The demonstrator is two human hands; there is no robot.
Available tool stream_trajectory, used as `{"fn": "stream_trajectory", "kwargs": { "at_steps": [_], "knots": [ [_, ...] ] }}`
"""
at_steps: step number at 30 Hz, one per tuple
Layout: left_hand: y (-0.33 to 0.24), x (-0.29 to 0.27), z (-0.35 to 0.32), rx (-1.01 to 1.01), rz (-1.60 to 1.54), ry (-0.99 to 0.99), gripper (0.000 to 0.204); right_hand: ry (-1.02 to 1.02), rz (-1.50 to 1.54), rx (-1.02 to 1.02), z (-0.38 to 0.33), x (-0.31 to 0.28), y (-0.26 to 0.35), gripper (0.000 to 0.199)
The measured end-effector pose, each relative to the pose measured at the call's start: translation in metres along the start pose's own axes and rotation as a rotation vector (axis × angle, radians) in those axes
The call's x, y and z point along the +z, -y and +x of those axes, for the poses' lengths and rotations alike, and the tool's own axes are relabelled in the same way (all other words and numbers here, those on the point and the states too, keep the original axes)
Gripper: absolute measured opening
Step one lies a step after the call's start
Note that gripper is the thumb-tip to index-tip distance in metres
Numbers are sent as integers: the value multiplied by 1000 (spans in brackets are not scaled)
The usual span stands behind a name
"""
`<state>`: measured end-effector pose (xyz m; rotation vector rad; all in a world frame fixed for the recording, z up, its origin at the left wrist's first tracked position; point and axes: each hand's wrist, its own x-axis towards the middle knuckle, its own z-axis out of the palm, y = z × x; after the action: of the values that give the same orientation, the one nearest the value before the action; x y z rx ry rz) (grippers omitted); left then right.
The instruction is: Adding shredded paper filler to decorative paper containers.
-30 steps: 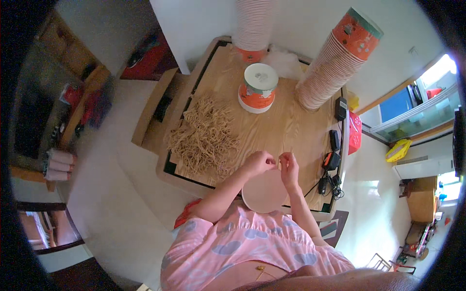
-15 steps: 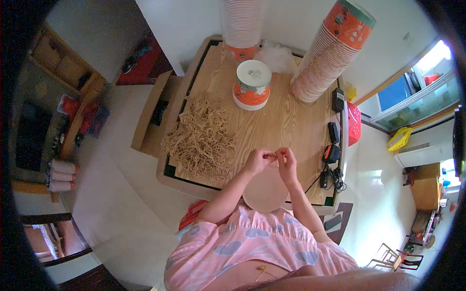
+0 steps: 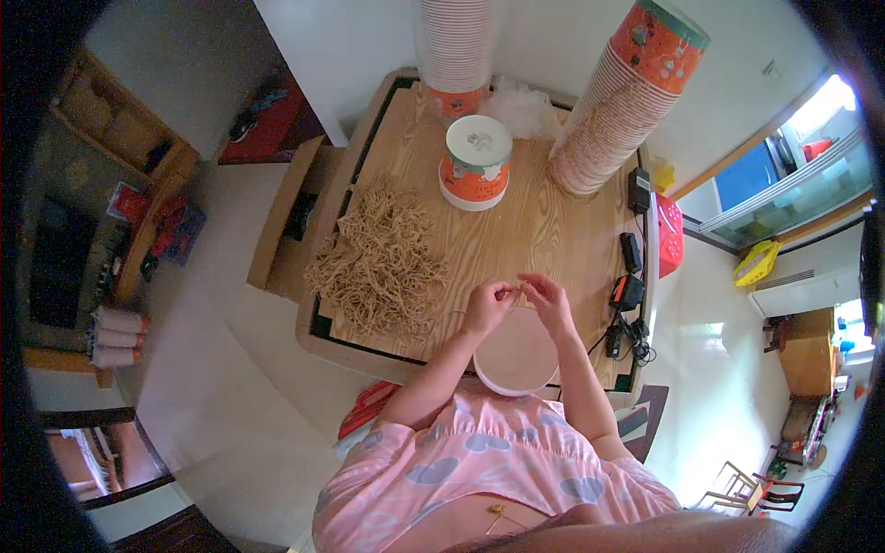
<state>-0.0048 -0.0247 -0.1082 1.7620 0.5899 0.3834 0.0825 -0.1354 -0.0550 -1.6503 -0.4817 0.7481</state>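
My left hand (image 3: pixel 490 306) and my right hand (image 3: pixel 545 300) are close together over the near part of the table, fingertips pinched. Between them is a short bit of tan string, small and partly hidden by the fingers. Just below them, against my body at the table's front edge, is a round white paper tub (image 3: pixel 517 358) with its pale inside facing up. To the left lies a loose tangled heap of tan string (image 3: pixel 383 263). Beyond the hands stands an orange and green paper tub (image 3: pixel 476 175), bottom up, with a white rim on the table.
At the back rise two tall stacks of nested tubs, a leaning right stack (image 3: pixel 618 115) and an upright left stack (image 3: pixel 455 55), with clear plastic wrap (image 3: pixel 521 109) between them. Black adapters and cables (image 3: pixel 628 293) run along the right edge. An open cardboard box (image 3: pixel 286 221) adjoins the table's left side.
My right hand has turned and its fingers have shifted slightly up and left. The white tub by my body has moved a little right and tilted, showing its rim more.
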Motion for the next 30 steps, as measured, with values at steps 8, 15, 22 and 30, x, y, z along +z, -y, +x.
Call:
{"fn": "stream_trajectory", "kwargs": {
  "at_steps": [8, 15, 22, 30],
  "knots": [
    [-7, 0, 3, -50, 6, 59, 13, -121, -56, -44, 9, 0, -15, 13],
    [-7, 5, 3, 18, -130, -4, 10, -112, -175, -173, 21, 1, -33, 22],
    [0, 4, 5, -117, -292, 92, 14, -148, 112, -82, 5, 6, -19, 18],
    [2, 4, 8, -221, -618, 59, 13, 74, -579, -486, -21, 11, -3, 17]
  ]
}}
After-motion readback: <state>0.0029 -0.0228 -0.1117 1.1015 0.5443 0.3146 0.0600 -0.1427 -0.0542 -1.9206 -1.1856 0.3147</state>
